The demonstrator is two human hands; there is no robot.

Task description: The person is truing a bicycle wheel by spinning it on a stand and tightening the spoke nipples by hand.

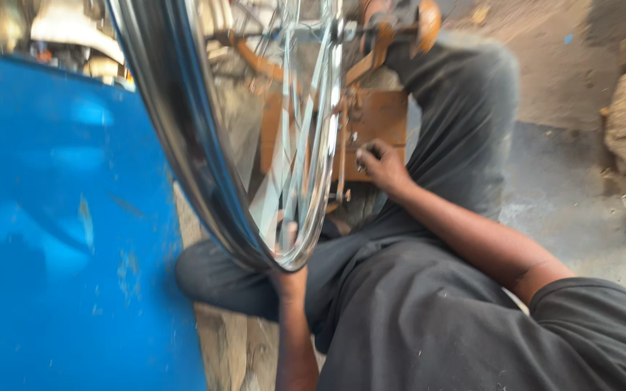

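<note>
Dark grey cloth of the person's shirt (429, 326) fills the near lower edge, and from there the view runs left to right. At far left one big blue panel (59, 217) stands upright, just beside one shiny wheel rim (182, 145), which arcs down from the top of the picture; blur hides the spoke (306, 145) count, though many thin ones fan toward a hub (338, 32) near the top. At the rim's lowest point the left hand (288, 253) reaches up from below and touches the rim's inner side; the fingers sit behind the metal, so how far they close cannot be told. Right of the wheel stands one orange-brown wooden stand (374, 119), with the wheel seemingly mounted on it by the hub. The right hand (382, 165) rests against the stand's front, fingers curled tight as if pinching something small, but what it pinches is too blurred to make out. Bent legs in grey trousers (458, 108) flank the stand on bare dirt ground (574, 210). Judging by the laced spokes and mounted rim, the wheel looks assembled and fine adjustment appears in hand; how much remains cannot be read.
</note>
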